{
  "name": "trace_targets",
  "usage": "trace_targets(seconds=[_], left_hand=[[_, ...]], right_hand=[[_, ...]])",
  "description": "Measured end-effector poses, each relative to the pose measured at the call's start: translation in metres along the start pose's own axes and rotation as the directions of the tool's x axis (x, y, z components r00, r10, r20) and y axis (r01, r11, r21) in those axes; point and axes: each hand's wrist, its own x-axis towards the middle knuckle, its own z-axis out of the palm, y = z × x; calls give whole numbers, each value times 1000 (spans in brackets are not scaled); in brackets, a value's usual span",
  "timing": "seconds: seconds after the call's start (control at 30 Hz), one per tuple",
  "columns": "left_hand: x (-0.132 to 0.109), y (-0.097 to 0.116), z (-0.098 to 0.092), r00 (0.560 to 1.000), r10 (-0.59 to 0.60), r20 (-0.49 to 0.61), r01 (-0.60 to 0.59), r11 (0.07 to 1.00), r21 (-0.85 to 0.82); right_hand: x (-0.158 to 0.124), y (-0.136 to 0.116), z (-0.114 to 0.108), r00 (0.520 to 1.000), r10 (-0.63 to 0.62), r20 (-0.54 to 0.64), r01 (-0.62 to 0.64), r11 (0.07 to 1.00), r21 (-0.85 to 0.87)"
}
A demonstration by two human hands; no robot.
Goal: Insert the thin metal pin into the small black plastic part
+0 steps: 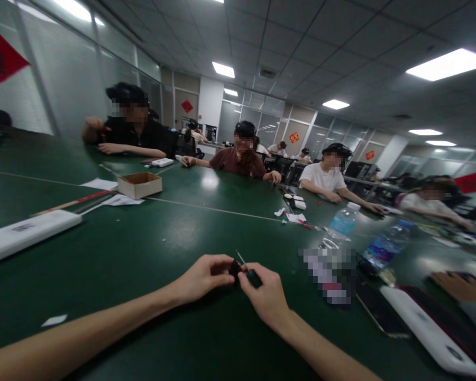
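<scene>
Both hands are clenched in a fingertip pinch and meet over the tabletop (143, 254), well on the near side of the cardboard box (139, 184) and to its right. Left hand (204, 276) grips the small dark part (235, 268). Right hand (266, 297) grips the second dark piece (254, 277), touching the first. The thin pin (240, 257) rises between them, its long axis tilted back toward the box. Neither hand is nearer. I cannot tell whether the parts rest on the tabletop.

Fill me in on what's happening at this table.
The camera wearer's left hand and right hand pinch a small black part between their fingertips just above the green table, a thin pin sticking up from it. Other people sit around the table. A cardboard box lies far left, water bottles to the right.
</scene>
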Motion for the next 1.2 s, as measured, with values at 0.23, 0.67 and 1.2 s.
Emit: trace_targets(seconds=[0.23,0.67,1.2], left_hand=[[1,1,0,1000,3,-11,-3,1000,1],[2,4,3,1000,-18,-7,18,1000,8],[-2,17,1,995,4,98,-15,994,107]], right_hand=[[0,1,-1,999,5,-51,-7,1000,-27],[0,4,0,998,45,-37,-44,999,28],[3,14,2,975,201,93,-212,968,137]])
